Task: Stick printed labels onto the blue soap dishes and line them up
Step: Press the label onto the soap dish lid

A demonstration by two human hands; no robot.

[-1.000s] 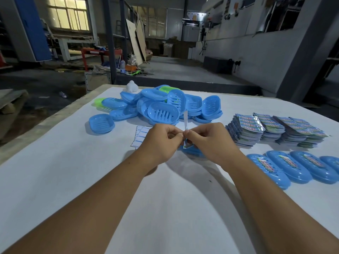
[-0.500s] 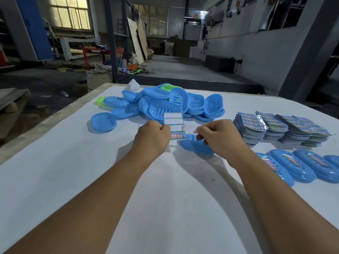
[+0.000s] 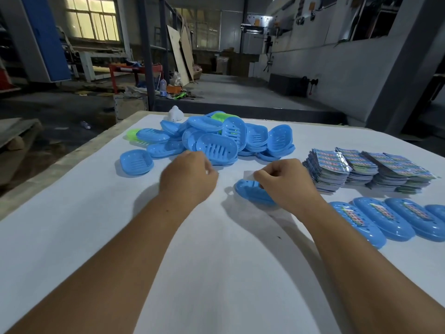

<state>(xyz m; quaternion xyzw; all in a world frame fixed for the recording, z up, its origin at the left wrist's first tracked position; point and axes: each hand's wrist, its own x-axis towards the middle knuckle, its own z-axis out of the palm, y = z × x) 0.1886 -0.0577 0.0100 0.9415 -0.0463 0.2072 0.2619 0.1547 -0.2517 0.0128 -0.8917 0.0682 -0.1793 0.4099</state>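
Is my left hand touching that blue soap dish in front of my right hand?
Apart. The head view shows bare white table between the left hand and the blue soap dish, which only the right hand reaches.

Both forearms reach forward, left hand [image 3: 190, 175] loosely curled, right hand [image 3: 284, 182] curled, knuckles up.

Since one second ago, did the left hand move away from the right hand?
Yes. The left hand has moved left, away from the right hand, and now sits below the pile of blue dishes.
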